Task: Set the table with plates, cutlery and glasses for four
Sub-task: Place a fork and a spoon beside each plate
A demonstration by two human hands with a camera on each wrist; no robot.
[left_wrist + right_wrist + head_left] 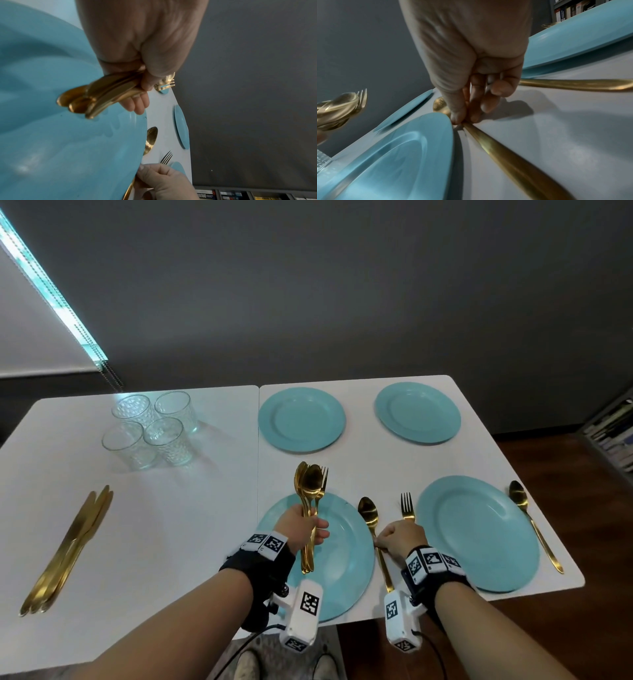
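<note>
My left hand (317,532) grips a bundle of gold spoons and forks (310,484) above the near-left teal plate (346,577). In the left wrist view the bundle (102,94) sits in the curled fingers. My right hand (379,542) pinches the handle of a gold spoon (368,511) lying just right of that plate; in the right wrist view thumb and fingertips (458,119) meet on the spoon handle (505,155). A fork (407,505) lies left of the near-right plate (476,532) and another spoon (519,494) lies to its right. Two more plates (301,419) (418,412) sit at the far side.
Several clear glasses (150,429) stand grouped on the left white table (171,542). A pile of gold knives (68,549) lies near its left front. A dark wall runs behind the tables, and a bookshelf (613,433) stands at the right. Wooden floor shows past the right edge.
</note>
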